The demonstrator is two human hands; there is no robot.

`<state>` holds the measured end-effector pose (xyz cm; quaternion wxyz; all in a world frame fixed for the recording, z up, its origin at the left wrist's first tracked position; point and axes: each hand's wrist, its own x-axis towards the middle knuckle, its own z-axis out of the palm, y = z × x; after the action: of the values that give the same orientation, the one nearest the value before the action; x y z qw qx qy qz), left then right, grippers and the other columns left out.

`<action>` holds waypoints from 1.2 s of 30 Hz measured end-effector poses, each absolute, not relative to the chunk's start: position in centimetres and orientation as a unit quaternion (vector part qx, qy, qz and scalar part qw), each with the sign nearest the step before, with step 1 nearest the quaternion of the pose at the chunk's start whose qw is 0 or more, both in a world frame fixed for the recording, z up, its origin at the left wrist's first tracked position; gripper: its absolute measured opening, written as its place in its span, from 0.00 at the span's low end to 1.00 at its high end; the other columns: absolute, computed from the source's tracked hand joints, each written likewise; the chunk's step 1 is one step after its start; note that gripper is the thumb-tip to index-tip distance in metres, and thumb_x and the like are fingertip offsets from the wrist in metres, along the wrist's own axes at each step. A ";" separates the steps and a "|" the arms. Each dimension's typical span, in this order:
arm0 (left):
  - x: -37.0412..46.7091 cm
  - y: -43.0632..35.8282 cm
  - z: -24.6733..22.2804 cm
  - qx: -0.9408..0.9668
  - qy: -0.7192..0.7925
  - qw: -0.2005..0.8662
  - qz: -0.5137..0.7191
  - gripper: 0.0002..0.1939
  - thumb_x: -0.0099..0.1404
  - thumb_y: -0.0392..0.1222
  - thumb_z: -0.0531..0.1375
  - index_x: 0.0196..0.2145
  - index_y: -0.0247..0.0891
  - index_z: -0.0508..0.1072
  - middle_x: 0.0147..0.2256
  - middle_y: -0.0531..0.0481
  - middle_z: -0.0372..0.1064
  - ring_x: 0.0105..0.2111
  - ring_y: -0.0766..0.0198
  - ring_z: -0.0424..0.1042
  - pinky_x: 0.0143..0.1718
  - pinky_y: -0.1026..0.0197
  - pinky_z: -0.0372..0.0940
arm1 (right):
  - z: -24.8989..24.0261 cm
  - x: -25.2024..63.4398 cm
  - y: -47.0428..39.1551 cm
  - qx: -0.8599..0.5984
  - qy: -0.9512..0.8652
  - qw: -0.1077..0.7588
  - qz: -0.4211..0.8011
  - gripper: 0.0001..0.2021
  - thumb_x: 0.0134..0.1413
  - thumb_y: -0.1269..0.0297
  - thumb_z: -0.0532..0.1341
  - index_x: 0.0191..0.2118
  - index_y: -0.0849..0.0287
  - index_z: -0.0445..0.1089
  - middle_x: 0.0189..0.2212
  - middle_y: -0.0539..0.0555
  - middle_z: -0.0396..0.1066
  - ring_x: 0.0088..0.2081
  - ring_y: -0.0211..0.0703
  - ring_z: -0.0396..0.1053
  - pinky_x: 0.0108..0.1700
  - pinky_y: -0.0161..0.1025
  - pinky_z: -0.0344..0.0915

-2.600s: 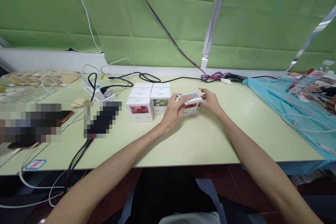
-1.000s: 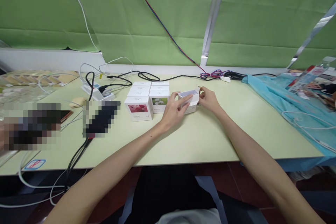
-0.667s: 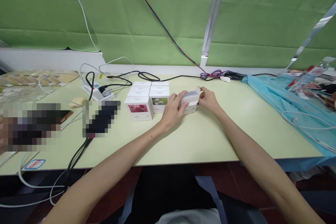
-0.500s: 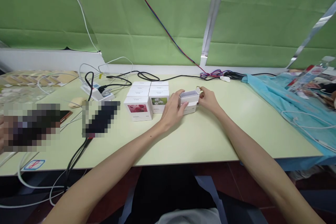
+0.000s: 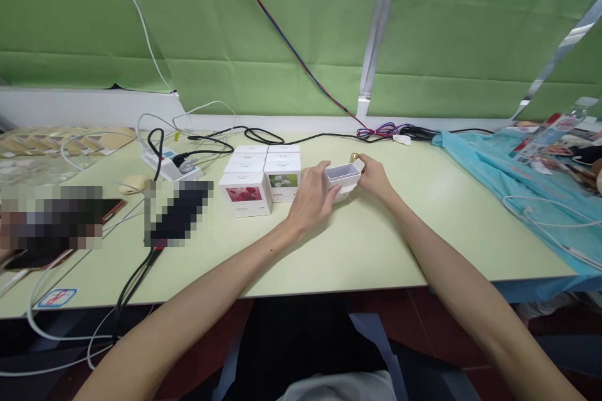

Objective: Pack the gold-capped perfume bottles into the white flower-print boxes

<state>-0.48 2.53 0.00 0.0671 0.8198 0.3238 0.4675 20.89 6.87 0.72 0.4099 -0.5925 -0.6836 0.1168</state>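
From the head-worn camera, a small white carton (image 5: pixel 345 184) is held above the middle of a pale green desk (image 5: pixel 301 263), just right of a cluster of white boxes (image 5: pixel 244 163). Whether its base touches the desk cannot be told. The carton tilts, its open mouth showing a greyish-lilac interior; a white flap stands out at its right end.

The left hand (image 5: pixel 308 200) grips the carton's left side, thumb across the front, other fingers behind. The right hand (image 5: pixel 375 177) is at the right end, fingers closed on a small gold-coloured object (image 5: pixel 354 156), mostly hidden.

The boxes stand in two columns. The front left one bears a photo of pink-red roses (image 5: pixel 243 194); the front right one, white flowers on green (image 5: pixel 284 180). Print on their tops and fronts is too small to read. At the desk's left front, a blue-outlined label (image 5: pixel 57 297) carries a red mark resembling an 8.
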 end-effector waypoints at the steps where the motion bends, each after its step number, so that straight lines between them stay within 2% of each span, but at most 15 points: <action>1: -0.5 2.6 -0.1 0.818 0.321 0.082 0.470 0.27 0.73 0.47 0.55 0.64 0.41 0.51 0.55 0.38 0.64 0.52 0.53 0.67 0.52 0.49 0.66 | 0.7 20.9 6.9 -0.594 -0.682 0.410 0.118 0.14 0.37 0.66 0.59 0.36 0.58 0.69 0.24 0.51 0.73 0.27 0.44 0.68 0.30 0.36 0.60; 10: -0.3 2.6 -0.6 0.762 0.352 0.226 0.494 0.30 0.72 0.50 0.57 0.65 0.43 0.49 0.49 0.43 0.65 0.41 0.61 0.71 0.45 0.56 0.69 | 0.5 20.7 6.8 -0.585 -0.678 0.418 0.151 0.14 0.43 0.64 0.59 0.39 0.59 0.70 0.25 0.52 0.74 0.26 0.43 0.68 0.31 0.36 0.60; 15: -0.1 2.9 -0.7 0.742 0.348 0.290 0.494 0.29 0.74 0.48 0.54 0.66 0.44 0.48 0.47 0.45 0.63 0.37 0.65 0.71 0.41 0.60 0.69 | 0.6 20.5 6.5 -0.589 -0.676 0.420 0.138 0.13 0.45 0.62 0.61 0.39 0.59 0.70 0.19 0.48 0.68 0.22 0.40 0.63 0.29 0.36 0.57; 18: -0.2 3.0 -0.6 0.741 0.363 0.301 0.477 0.28 0.75 0.48 0.52 0.67 0.44 0.48 0.44 0.47 0.65 0.35 0.65 0.70 0.41 0.59 0.68 | 0.6 20.5 6.5 -0.585 -0.673 0.429 0.142 0.13 0.47 0.58 0.63 0.38 0.58 0.70 0.19 0.47 0.67 0.22 0.40 0.63 0.29 0.36 0.56; 20: -0.2 3.0 -0.5 0.744 0.377 0.296 0.466 0.27 0.76 0.48 0.50 0.68 0.44 0.49 0.45 0.45 0.68 0.39 0.62 0.72 0.45 0.56 0.69 | 0.6 20.4 6.6 -0.584 -0.673 0.431 0.142 0.12 0.48 0.56 0.63 0.37 0.58 0.69 0.19 0.47 0.67 0.22 0.40 0.63 0.29 0.36 0.56; 22: -0.2 3.0 -0.3 0.748 0.382 0.290 0.458 0.26 0.77 0.48 0.49 0.68 0.43 0.52 0.53 0.41 0.69 0.50 0.57 0.72 0.54 0.52 0.67 | 0.5 20.4 6.7 -0.586 -0.673 0.430 0.137 0.12 0.49 0.55 0.62 0.36 0.57 0.69 0.19 0.48 0.67 0.22 0.40 0.63 0.29 0.36 0.57; 25: -0.2 3.1 -0.2 0.748 0.385 0.291 0.455 0.24 0.77 0.48 0.47 0.67 0.44 0.55 0.67 0.41 0.58 0.66 0.54 0.60 0.66 0.50 0.57 | 0.4 20.4 6.8 -0.589 -0.672 0.429 0.129 0.11 0.50 0.55 0.63 0.35 0.56 0.68 0.19 0.48 0.68 0.23 0.40 0.64 0.29 0.36 0.57; 27: -0.2 3.2 -0.2 0.744 0.390 0.300 0.452 0.24 0.77 0.49 0.47 0.67 0.43 0.56 0.70 0.42 0.54 0.69 0.55 0.57 0.68 0.51 0.54 | 0.5 20.3 6.8 -0.590 -0.671 0.430 0.130 0.11 0.50 0.55 0.62 0.35 0.56 0.68 0.20 0.49 0.69 0.23 0.40 0.64 0.30 0.36 0.58; 31: -0.2 3.3 -0.2 0.741 0.388 0.307 0.455 0.24 0.77 0.50 0.47 0.66 0.43 0.57 0.67 0.41 0.59 0.64 0.57 0.63 0.64 0.53 0.59 | 0.6 20.2 6.7 -0.591 -0.671 0.428 0.132 0.11 0.50 0.55 0.63 0.35 0.57 0.68 0.20 0.49 0.69 0.23 0.40 0.64 0.30 0.36 0.57; 36: -0.4 3.0 0.2 0.760 0.352 0.314 0.448 0.27 0.77 0.52 0.47 0.69 0.43 0.52 0.57 0.42 0.68 0.47 0.60 0.72 0.50 0.58 0.67 | 0.7 20.2 6.6 -0.590 -0.670 0.429 0.138 0.14 0.51 0.52 0.64 0.36 0.58 0.69 0.19 0.48 0.68 0.22 0.39 0.62 0.29 0.36 0.55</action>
<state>-0.35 3.00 0.22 0.3138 0.7596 0.3523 0.4477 20.25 6.61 0.68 0.4294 -0.5898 -0.6699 0.1377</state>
